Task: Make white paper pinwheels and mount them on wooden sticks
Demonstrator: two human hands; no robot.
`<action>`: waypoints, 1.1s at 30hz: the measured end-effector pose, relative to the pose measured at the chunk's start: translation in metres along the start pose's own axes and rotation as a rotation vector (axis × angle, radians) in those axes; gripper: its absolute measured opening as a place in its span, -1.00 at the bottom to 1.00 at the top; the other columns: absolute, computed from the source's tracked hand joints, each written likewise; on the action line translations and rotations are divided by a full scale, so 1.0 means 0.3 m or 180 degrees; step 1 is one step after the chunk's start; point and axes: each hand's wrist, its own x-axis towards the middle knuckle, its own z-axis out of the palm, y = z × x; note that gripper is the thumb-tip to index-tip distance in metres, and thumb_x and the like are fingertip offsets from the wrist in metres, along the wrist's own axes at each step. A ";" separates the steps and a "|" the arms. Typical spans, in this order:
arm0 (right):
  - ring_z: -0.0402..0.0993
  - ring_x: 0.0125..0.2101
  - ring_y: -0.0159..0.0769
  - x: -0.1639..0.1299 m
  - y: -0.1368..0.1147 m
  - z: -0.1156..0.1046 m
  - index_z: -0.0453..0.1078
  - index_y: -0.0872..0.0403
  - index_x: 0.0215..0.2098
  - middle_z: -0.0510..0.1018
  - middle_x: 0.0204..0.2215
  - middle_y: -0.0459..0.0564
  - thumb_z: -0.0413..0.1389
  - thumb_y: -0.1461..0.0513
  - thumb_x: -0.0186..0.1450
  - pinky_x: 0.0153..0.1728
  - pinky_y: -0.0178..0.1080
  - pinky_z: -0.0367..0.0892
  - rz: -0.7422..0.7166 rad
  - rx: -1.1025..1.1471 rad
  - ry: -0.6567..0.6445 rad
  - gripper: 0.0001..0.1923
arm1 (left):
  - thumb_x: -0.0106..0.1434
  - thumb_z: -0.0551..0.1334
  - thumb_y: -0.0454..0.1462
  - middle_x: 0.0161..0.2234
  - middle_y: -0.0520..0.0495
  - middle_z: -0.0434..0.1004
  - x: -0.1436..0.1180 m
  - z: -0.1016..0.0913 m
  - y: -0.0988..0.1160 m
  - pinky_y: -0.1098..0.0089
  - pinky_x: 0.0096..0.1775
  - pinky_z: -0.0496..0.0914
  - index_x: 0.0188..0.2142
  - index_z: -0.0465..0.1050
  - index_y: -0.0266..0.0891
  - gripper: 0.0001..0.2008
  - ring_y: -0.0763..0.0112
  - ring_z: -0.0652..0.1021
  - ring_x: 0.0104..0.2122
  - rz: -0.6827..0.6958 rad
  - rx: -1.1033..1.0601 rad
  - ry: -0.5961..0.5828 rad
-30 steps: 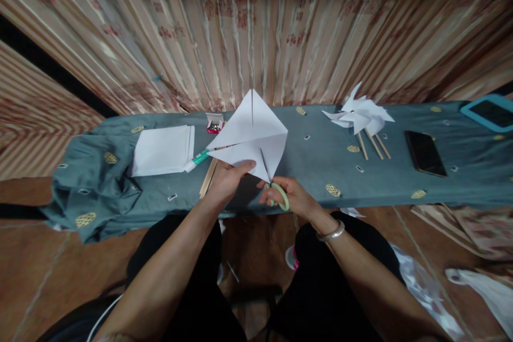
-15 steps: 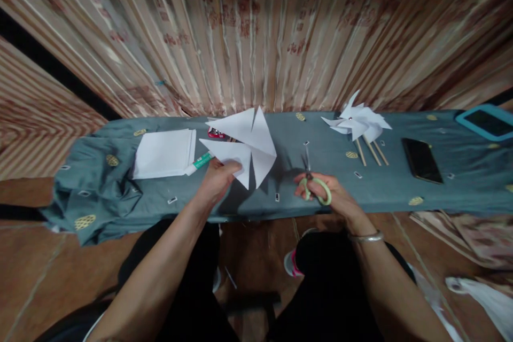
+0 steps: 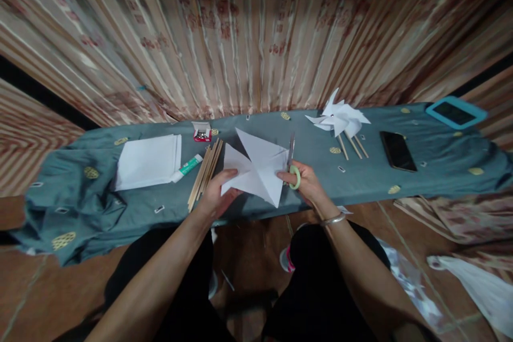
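The left hand [image 3: 216, 195] pinches the near left corner of one white cut paper square [image 3: 256, 171], held just above the table's near edge. The right hand [image 3: 306, 181] grips one pair of green-handled scissors [image 3: 293, 163], blades pointing away toward the far edge, right beside the paper's right side. Just left of the paper lies a bundle of wooden sticks [image 3: 205, 172], too many and too close to count, then one green glue tube [image 3: 187, 166] and one stack of white sheets [image 3: 147, 161]. One small red box [image 3: 201, 132] sits near the far edge. Rightward on the blue-grey cloth [image 3: 80, 192] lie finished paper pinwheels [image 3: 339, 117] on three sticks, one dark phone [image 3: 395, 150] and one blue-cased tablet [image 3: 455, 112] at the far right corner.
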 end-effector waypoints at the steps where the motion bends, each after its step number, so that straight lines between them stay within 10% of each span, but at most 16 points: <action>1: 0.29 -0.56 -0.44 0.004 0.001 0.005 0.46 0.05 -0.46 0.51 -0.58 -0.18 0.43 0.02 -0.18 -0.47 -0.33 0.25 -0.0022 0.0081 0.0113 -0.58 | -0.10 0.39 -0.07 -0.37 -0.16 0.60 0.001 0.003 0.004 0.17 -0.15 0.46 -0.33 0.52 -0.26 -0.62 0.11 0.59 -0.23 -0.0059 -0.0135 -0.0112; 6: 0.37 -0.51 -0.39 0.026 -0.010 0.033 0.46 0.04 -0.46 0.56 -0.54 -0.16 0.44 0.03 -0.20 -0.37 -0.28 0.32 -0.0181 0.0323 0.0628 -0.58 | -0.08 0.37 0.18 -0.09 -0.27 0.59 0.001 0.023 0.006 0.13 -0.02 0.42 -0.16 0.54 -0.28 -0.34 0.06 0.55 -0.06 -0.0207 -0.0363 -0.0561; 12: 0.44 -0.46 -0.32 0.041 -0.009 0.080 0.44 0.01 -0.43 0.58 -0.51 -0.15 0.43 -0.01 -0.20 -0.32 -0.24 0.38 -0.0218 0.0297 0.0621 -0.54 | -0.25 0.53 -0.20 -0.31 -0.10 0.63 0.038 0.038 -0.039 0.23 -0.13 0.42 -0.30 0.54 -0.27 -0.53 0.23 0.59 -0.28 0.0245 0.0430 0.0114; 21: 0.40 -0.48 -0.34 0.038 0.005 0.103 0.44 0.03 -0.31 0.56 -0.48 -0.12 0.40 -0.04 -0.10 -0.40 -0.27 0.35 -0.0272 -0.0182 0.0368 -0.51 | -0.17 0.44 -0.25 -0.35 -0.07 0.64 0.128 0.030 0.003 0.27 -0.20 0.44 -0.36 0.54 -0.26 -0.68 0.22 0.59 -0.34 0.0979 0.0918 0.0678; 33: 0.43 -0.48 -0.38 -0.075 0.027 0.143 0.45 0.09 -0.20 0.59 -0.44 -0.04 0.26 -0.15 0.11 -0.48 -0.33 0.30 0.0559 -0.0643 -0.1211 -0.47 | -0.07 0.43 -0.22 -0.29 -0.03 0.66 0.159 -0.012 0.066 0.29 -0.16 0.44 -0.34 0.55 -0.15 -0.75 0.22 0.58 -0.28 0.1306 0.0836 0.0933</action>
